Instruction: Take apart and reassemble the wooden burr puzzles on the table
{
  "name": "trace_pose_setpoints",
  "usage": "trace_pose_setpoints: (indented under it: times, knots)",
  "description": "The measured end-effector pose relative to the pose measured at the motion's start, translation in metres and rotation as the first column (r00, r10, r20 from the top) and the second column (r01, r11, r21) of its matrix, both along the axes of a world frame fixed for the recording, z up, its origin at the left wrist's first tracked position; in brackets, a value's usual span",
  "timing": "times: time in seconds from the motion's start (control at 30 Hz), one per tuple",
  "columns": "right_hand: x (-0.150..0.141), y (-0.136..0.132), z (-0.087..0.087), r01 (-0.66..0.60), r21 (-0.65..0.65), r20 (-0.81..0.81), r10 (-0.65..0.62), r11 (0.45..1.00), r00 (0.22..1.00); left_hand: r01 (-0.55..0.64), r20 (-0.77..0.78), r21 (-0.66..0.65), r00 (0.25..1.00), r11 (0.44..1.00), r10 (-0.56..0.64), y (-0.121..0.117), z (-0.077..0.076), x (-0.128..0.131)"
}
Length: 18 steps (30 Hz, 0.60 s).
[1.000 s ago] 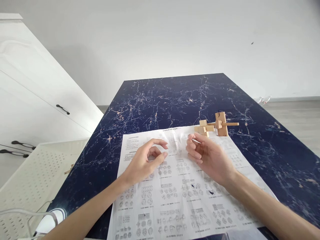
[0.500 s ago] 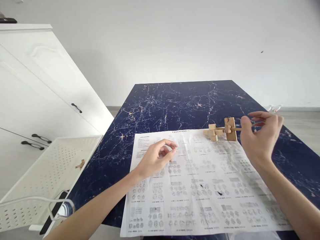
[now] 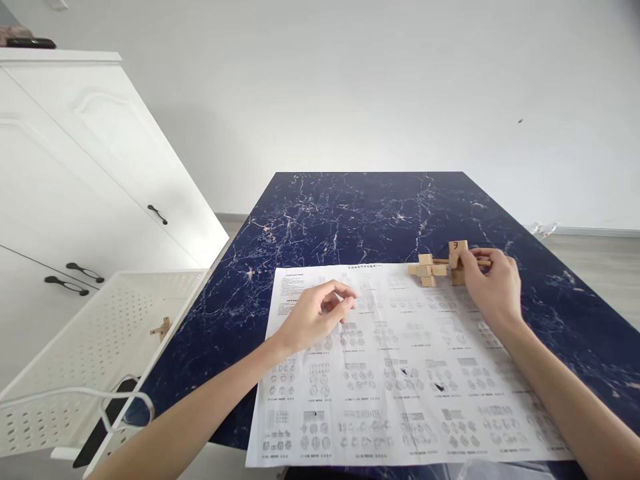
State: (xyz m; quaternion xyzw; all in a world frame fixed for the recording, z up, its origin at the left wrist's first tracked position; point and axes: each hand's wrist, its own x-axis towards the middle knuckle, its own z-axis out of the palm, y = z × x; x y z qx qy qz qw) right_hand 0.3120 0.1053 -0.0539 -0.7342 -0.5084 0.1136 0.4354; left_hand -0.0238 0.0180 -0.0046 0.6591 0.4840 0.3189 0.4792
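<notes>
My left hand (image 3: 323, 315) rests on a printed instruction sheet (image 3: 375, 387), its fingers loosely curled, thumb tip a little apart from the index finger, and nothing shows in it. At the sheet's upper right edge, my right hand (image 3: 493, 290) has closed its thumb and fingers on a wooden puzzle piece (image 3: 457, 248) with a dark mark on its top. A thin stick runs through this piece; its grip is partly hidden by the thumb. Just left of it lies a cross-shaped wooden interlocking puzzle (image 3: 427, 271), which neither hand touches.
The dark blue marbled table (image 3: 350, 207) stands against a white wall. At the left is a white perforated cart (image 3: 115, 333) holding a small wooden piece (image 3: 161, 329), with a curved handle (image 3: 75, 393) near my left forearm. A white cabinet (image 3: 100, 173) stands behind it.
My right hand has moved left and closed on the marked wooden piece, which now looks more upright. My left hand has stayed in place. The view has shifted slightly.
</notes>
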Motion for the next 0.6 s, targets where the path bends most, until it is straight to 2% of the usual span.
trace_pose_setpoints:
  times: [0.17,0.3,0.43,0.5,0.6]
  knots:
    - [0.003,0.002,0.000,0.012,-0.059,-0.003,-0.013,0.998,1.000,0.003,0.003,0.000,1.000,1.000,-0.003,0.001,-0.002,0.000]
    - [0.006,0.004,-0.002,0.031,-0.030,-0.034,-0.032,0.999,0.999,0.005,0.006,0.003,1.000,1.000,-0.005,0.002,-0.004,0.000]
    - [0.011,0.009,-0.006,0.057,0.073,-0.258,-0.037,0.996,0.965,0.000,0.000,0.011,1.000,1.000,0.000,0.003,-0.003,-0.001]
    - [0.013,0.012,-0.007,0.056,0.142,-0.413,0.008,0.988,0.911,-0.005,-0.001,0.015,1.000,1.000,0.005,0.002,-0.003,-0.001]
    - [0.011,0.012,-0.005,0.025,0.231,-0.553,0.110,0.973,0.826,-0.006,0.000,0.014,1.000,1.000,0.006,0.002,-0.003,-0.001]
